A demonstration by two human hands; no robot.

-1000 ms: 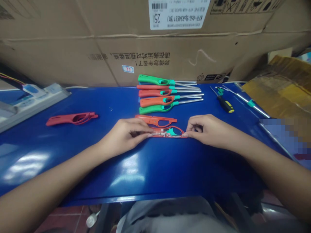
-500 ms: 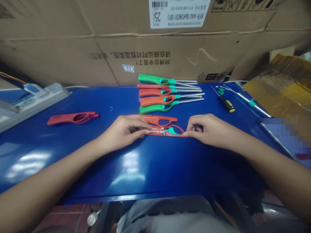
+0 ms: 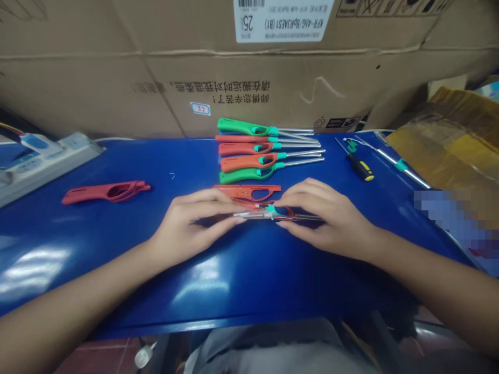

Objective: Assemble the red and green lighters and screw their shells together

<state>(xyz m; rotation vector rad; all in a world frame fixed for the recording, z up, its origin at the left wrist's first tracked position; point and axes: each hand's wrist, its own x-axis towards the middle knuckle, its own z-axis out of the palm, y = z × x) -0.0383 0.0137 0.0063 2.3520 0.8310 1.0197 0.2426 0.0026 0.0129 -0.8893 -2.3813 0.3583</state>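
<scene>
A gas lighter's inner assembly (image 3: pixel 257 214), with a clear tube and a green trigger, lies along an orange handle half. The fingertips of my left hand (image 3: pixel 205 221) pinch its left end. My right hand (image 3: pixel 322 213) has thumb and fingers closed around the part near the trigger; a thin metal rod runs under that palm. Just behind lies the other orange handle half (image 3: pixel 259 193), its inner side up. My fingers partly hide the assembly, so I cannot tell how far it sits in its half.
Several lighters (image 3: pixel 249 163) with green, red and orange handles lie stacked behind. At left are a red handle (image 3: pixel 107 192) and a power strip (image 3: pixel 50 161). To the right lie a screwdriver (image 3: pixel 359 166) and a loose metal lighter tube (image 3: pixel 405 167). A cardboard box (image 3: pixel 163 67) stands behind.
My right hand has moved left from the handle's right end to the trigger. The assembly now appears lifted and tilted somewhat, with its rod showing at right. My left hand still pinches the left end.
</scene>
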